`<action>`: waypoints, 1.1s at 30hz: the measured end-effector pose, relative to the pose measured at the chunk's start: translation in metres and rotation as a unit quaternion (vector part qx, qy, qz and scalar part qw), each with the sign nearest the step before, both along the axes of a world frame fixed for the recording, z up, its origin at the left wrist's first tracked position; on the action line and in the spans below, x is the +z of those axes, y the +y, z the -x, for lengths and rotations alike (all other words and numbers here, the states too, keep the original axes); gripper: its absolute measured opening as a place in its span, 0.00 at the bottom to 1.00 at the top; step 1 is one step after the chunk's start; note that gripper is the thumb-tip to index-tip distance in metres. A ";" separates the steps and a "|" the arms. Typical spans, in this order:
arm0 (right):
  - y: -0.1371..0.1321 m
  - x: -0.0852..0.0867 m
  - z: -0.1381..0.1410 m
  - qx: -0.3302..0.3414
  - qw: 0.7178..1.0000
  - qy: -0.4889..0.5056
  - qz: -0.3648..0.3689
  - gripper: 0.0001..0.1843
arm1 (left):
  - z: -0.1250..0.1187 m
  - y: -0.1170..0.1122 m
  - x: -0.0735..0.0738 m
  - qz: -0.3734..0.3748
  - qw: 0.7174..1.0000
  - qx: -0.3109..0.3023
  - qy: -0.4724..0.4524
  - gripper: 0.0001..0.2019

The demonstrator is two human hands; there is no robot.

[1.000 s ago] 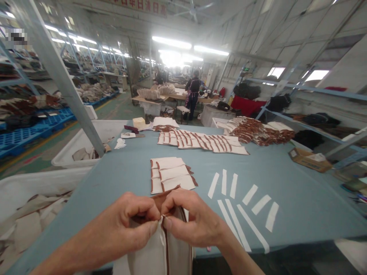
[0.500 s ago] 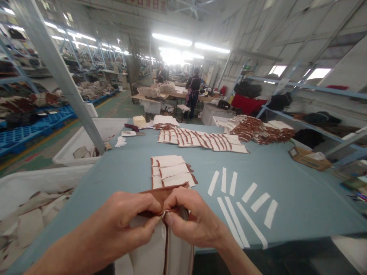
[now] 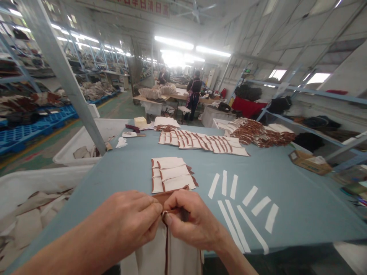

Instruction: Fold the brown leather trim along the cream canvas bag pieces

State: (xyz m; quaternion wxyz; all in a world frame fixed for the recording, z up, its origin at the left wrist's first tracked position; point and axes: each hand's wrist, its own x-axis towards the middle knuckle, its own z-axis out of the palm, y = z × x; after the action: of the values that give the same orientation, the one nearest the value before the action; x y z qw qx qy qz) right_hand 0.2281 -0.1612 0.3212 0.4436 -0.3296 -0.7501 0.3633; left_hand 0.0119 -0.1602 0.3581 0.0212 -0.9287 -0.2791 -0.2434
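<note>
A cream fabric piece with brown trim [image 3: 153,252] hangs over the table's near edge, a dark brown seam running down its middle. At the top of that seam, my left hand [image 3: 134,219] is closed on the fabric, its fingertips turned inward. Right beside it, my right hand [image 3: 189,219] pinches the same seam between thumb and forefinger. Brown lining shows behind the fingers. What the left fingertips grip is partly hidden. Just beyond the hands lies a small stack of cream pieces with brown edges [image 3: 172,173].
Several white strips [image 3: 245,194] lie on the blue-green table [image 3: 304,206] at right. Farther back are a row of trimmed pieces [image 3: 200,141] and a brown-and-cream heap [image 3: 252,131]. White bins [image 3: 86,170] with fabric stand left, near a slanted metal post [image 3: 65,80]. A person [image 3: 194,93] stands beyond.
My left hand has rolled over, its fingers now curled more tightly at the seam. The right hand keeps its pinch in nearly the same place. The view has tilted slightly.
</note>
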 end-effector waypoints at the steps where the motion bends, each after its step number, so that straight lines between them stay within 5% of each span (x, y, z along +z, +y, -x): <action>1: 0.000 0.000 0.001 -0.006 1.000 -0.007 0.000 0.05 | -0.001 0.001 0.001 -0.027 1.000 -0.008 0.010 0.17; 5: 0.001 -0.001 0.001 -0.015 0.999 -0.026 0.026 0.03 | -0.005 0.006 0.003 -0.043 0.999 -0.008 -0.014 0.19; 8: 0.000 -0.001 0.001 -0.006 0.999 -0.017 0.037 0.03 | -0.004 0.009 0.002 0.114 0.990 0.002 -0.086 0.14; 13: 0.000 0.001 0.005 0.008 0.996 0.035 0.086 0.06 | -0.008 0.009 -0.005 0.334 0.926 0.055 -0.169 0.10; 22: 0.006 0.006 0.003 0.041 0.969 0.013 0.245 0.08 | -0.010 0.008 -0.011 0.385 0.896 0.075 -0.207 0.14; 33: 0.004 0.009 0.004 -0.007 0.982 -0.040 0.182 0.11 | -0.007 0.014 -0.017 0.361 0.911 0.026 -0.198 0.14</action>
State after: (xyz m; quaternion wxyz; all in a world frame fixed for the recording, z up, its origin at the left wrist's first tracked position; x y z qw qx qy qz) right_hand 0.2241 -0.1571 0.3300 0.3483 -0.4242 -0.6863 0.4772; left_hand 0.0185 -0.1465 0.3409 -0.3648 -0.7982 -0.3703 -0.3043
